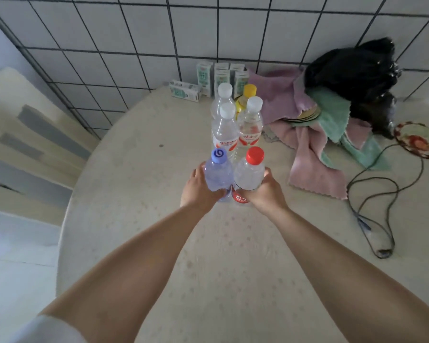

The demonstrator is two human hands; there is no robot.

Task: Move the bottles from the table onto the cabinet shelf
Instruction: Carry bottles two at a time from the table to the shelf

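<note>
Two clear bottles stand side by side near the middle of the round pale table (159, 243). My left hand (198, 188) wraps the blue-capped bottle (218, 174) from the left. My right hand (265, 191) wraps the red-capped bottle (249, 174) from the right. Behind them stands a tight cluster: two white-capped bottles with red labels (224, 131) (250, 125), a third white-capped bottle (222, 100) and a yellow-capped bottle (245, 97) at the back. No cabinet shelf is in view.
Several small drink cartons (208, 79) stand by the tiled wall. Pink and green cloths (315, 144) and a black bag (357, 80) lie at the right. A patterned round dish (419, 141) and a dark cable (372, 206) sit at the right. Stairs (30, 149) are at the left.
</note>
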